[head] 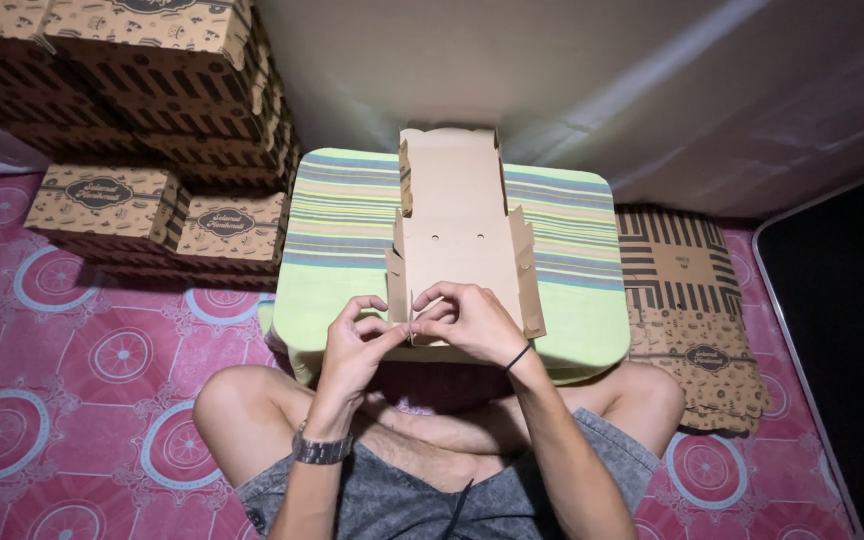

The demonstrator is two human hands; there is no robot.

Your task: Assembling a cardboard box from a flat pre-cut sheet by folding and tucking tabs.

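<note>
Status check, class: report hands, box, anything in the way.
Left hand and right hand pinching near edge of unfolded cardboard box. Box lies on striped cushion. Nothing blocking.

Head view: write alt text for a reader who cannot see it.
Both hands, left hand and right hand, pinch the near flap of an unfolded cardboard box on a striped cushion. Folded boxes are stacked at left.

The box blank (457,235) is plain matt brown cardboard. It lies on a striped woven cloth cushion (572,260). The stacked boxes (152,90) are printed matt cardboard. The wristwatch (320,450) looks metal; the floor mat (72,350) is faintly glossy.
</note>
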